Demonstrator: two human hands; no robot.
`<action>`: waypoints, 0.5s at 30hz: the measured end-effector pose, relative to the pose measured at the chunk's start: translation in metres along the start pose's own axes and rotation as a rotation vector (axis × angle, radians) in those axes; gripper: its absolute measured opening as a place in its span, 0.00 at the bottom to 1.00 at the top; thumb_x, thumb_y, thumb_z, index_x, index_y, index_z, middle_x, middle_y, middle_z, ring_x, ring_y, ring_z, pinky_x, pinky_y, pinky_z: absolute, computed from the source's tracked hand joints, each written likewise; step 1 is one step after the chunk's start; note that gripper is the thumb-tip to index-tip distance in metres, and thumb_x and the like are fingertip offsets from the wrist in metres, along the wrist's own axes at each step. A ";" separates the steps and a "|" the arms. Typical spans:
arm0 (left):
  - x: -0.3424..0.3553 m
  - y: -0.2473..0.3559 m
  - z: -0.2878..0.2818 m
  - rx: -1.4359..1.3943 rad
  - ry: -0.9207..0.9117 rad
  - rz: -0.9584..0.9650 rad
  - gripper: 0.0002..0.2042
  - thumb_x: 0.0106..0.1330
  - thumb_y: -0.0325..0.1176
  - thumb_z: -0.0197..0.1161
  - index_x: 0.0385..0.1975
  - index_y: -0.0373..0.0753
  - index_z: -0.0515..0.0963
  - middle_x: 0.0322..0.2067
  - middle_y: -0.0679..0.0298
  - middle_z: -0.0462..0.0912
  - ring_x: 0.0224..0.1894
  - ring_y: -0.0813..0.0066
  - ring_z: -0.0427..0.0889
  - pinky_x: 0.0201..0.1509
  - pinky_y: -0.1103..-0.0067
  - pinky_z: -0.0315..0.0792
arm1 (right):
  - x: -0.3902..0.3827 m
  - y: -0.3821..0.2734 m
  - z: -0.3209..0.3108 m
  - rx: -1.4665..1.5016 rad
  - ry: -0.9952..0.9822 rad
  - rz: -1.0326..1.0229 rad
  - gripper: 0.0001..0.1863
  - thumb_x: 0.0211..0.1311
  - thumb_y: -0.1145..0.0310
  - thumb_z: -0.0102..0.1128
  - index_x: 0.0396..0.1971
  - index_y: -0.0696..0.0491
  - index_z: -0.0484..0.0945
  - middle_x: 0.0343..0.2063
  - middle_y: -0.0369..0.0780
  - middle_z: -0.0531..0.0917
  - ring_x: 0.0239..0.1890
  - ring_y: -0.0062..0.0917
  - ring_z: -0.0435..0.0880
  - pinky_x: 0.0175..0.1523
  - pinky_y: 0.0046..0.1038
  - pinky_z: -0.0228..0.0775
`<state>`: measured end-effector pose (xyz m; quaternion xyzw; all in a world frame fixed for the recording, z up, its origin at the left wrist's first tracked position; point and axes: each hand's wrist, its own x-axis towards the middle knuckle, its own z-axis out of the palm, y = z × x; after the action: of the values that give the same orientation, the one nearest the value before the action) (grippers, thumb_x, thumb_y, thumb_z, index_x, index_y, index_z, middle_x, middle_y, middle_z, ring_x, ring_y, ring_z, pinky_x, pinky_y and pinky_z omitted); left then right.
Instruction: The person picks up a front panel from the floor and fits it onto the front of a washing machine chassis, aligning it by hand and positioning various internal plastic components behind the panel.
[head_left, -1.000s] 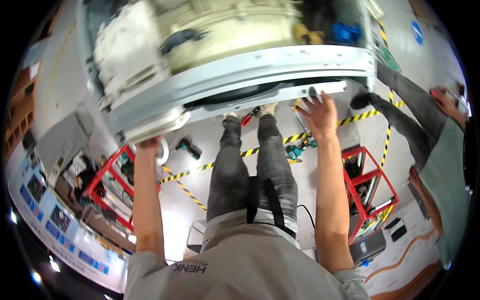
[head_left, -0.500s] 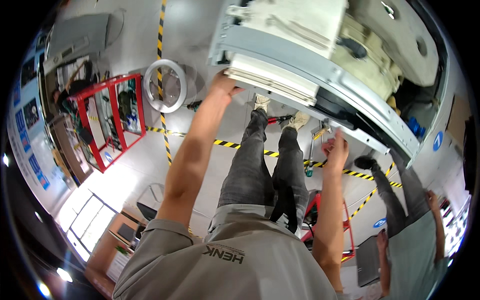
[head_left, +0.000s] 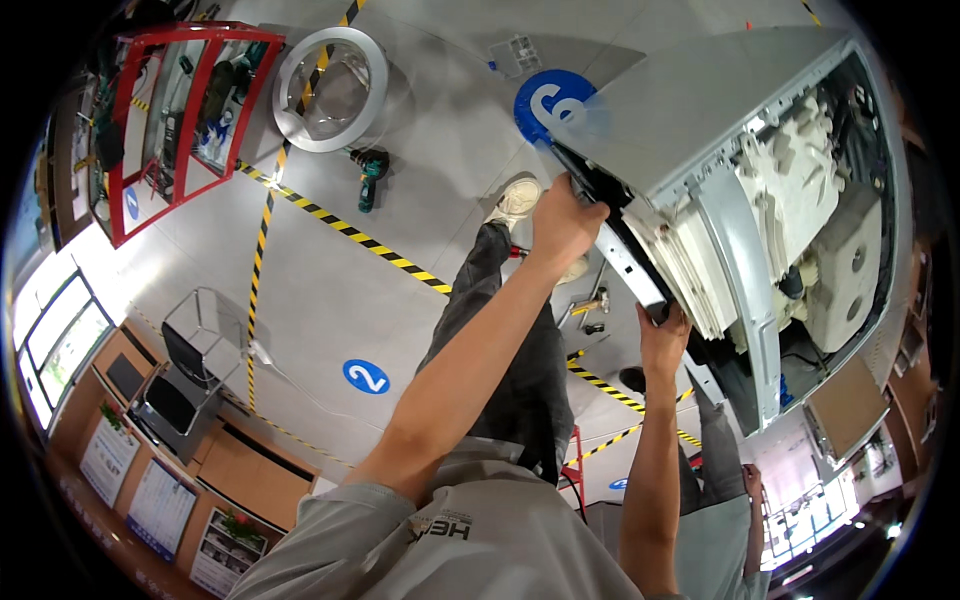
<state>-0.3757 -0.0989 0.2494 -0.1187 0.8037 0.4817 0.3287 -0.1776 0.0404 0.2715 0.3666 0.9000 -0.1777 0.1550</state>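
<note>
An opened washing machine (head_left: 720, 115) stands at the upper right, its grey side wall facing me and its inner parts exposed. Along its front runs the pale metal edge of the front panel (head_left: 630, 267). My left hand (head_left: 567, 225) is closed round this edge near its far end. Lower down the same edge, my right hand (head_left: 663, 340) is closed on it, with some fingertips hidden behind the metal. Between the panel and the silver crossbar (head_left: 735, 250) sits a ridged cream plastic housing (head_left: 685, 265). A concrete-like counterweight (head_left: 850, 265) shows deeper inside.
A round door ring (head_left: 375, 90) and a green-black cordless drill (head_left: 370, 180) lie on the floor to the left. A red-framed tool cart (head_left: 190, 130) stands beyond. A hammer (head_left: 592, 302) and other tools lie near my feet. Another person (head_left: 715, 500) is at the right.
The view has swung, bringing the machine's side wall into sight. My right hand, earlier beside the panel with fingers loosely bent, now grips its edge. My left hand remains on the panel.
</note>
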 end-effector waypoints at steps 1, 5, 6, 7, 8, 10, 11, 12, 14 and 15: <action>0.001 -0.002 0.001 0.003 0.020 0.029 0.23 0.45 0.35 0.62 0.41 0.29 0.71 0.29 0.44 0.79 0.37 0.48 0.78 0.43 0.65 0.70 | 0.000 0.000 0.002 -0.032 0.092 -0.072 0.28 0.43 0.62 0.71 0.41 0.65 0.72 0.38 0.53 0.77 0.44 0.46 0.73 0.52 0.39 0.64; 0.002 0.003 -0.001 0.024 -0.012 0.016 0.29 0.46 0.38 0.62 0.48 0.29 0.68 0.33 0.42 0.78 0.39 0.46 0.76 0.44 0.65 0.70 | -0.003 0.000 0.004 0.081 0.083 0.041 0.17 0.42 0.69 0.71 0.28 0.63 0.74 0.27 0.46 0.77 0.30 0.39 0.76 0.39 0.36 0.68; 0.003 -0.002 0.001 0.038 -0.023 -0.001 0.30 0.46 0.39 0.63 0.50 0.28 0.67 0.34 0.41 0.77 0.40 0.46 0.76 0.45 0.65 0.70 | -0.003 -0.002 0.005 0.082 0.101 0.035 0.17 0.42 0.69 0.71 0.28 0.63 0.74 0.27 0.46 0.77 0.31 0.39 0.76 0.39 0.36 0.68; 0.004 -0.004 0.002 0.052 -0.034 -0.018 0.32 0.46 0.40 0.63 0.51 0.28 0.66 0.36 0.41 0.76 0.41 0.46 0.75 0.45 0.65 0.70 | -0.003 -0.002 0.006 0.084 0.120 0.030 0.17 0.42 0.69 0.71 0.27 0.64 0.74 0.28 0.47 0.77 0.31 0.40 0.76 0.39 0.36 0.68; 0.003 0.001 -0.004 0.022 -0.093 -0.058 0.37 0.46 0.42 0.65 0.55 0.27 0.62 0.41 0.39 0.74 0.43 0.47 0.74 0.47 0.66 0.69 | -0.003 0.003 0.011 -0.037 0.218 -0.090 0.18 0.42 0.69 0.71 0.28 0.64 0.74 0.29 0.48 0.78 0.31 0.39 0.76 0.39 0.36 0.68; 0.001 -0.013 0.003 -0.119 -0.065 0.030 0.32 0.50 0.37 0.65 0.54 0.28 0.63 0.41 0.49 0.77 0.43 0.61 0.76 0.46 0.73 0.69 | -0.003 0.012 0.015 0.035 0.174 0.068 0.20 0.41 0.70 0.69 0.36 0.62 0.76 0.36 0.51 0.78 0.39 0.45 0.75 0.47 0.38 0.66; 0.001 -0.017 0.004 -0.186 -0.053 0.070 0.30 0.51 0.34 0.65 0.54 0.28 0.64 0.42 0.54 0.78 0.43 0.68 0.77 0.46 0.76 0.68 | -0.004 0.011 0.017 0.073 0.148 0.151 0.22 0.41 0.71 0.68 0.40 0.60 0.77 0.39 0.52 0.78 0.43 0.48 0.75 0.50 0.39 0.64; 0.002 -0.021 0.003 -0.297 -0.130 0.028 0.34 0.52 0.37 0.65 0.57 0.28 0.60 0.45 0.49 0.73 0.48 0.63 0.74 0.50 0.74 0.68 | -0.003 0.005 0.011 0.080 0.122 0.117 0.21 0.42 0.71 0.67 0.40 0.60 0.77 0.40 0.51 0.78 0.43 0.47 0.76 0.50 0.39 0.65; 0.000 -0.020 0.000 -0.450 -0.215 -0.021 0.37 0.55 0.38 0.66 0.60 0.28 0.55 0.52 0.47 0.66 0.53 0.60 0.70 0.54 0.73 0.67 | -0.002 0.011 0.017 0.116 0.163 0.055 0.19 0.43 0.70 0.69 0.38 0.60 0.77 0.33 0.47 0.80 0.35 0.40 0.78 0.43 0.36 0.68; -0.003 -0.016 -0.003 -0.498 -0.221 -0.020 0.36 0.57 0.36 0.65 0.61 0.28 0.54 0.54 0.49 0.65 0.55 0.62 0.68 0.55 0.74 0.67 | -0.002 0.015 0.019 0.132 0.179 0.021 0.19 0.44 0.70 0.69 0.37 0.61 0.77 0.29 0.46 0.80 0.32 0.36 0.80 0.40 0.35 0.69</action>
<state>-0.3666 -0.1098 0.2405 -0.1505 0.6184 0.6713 0.3798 -0.1624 0.0409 0.2523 0.3999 0.8926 -0.2017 0.0513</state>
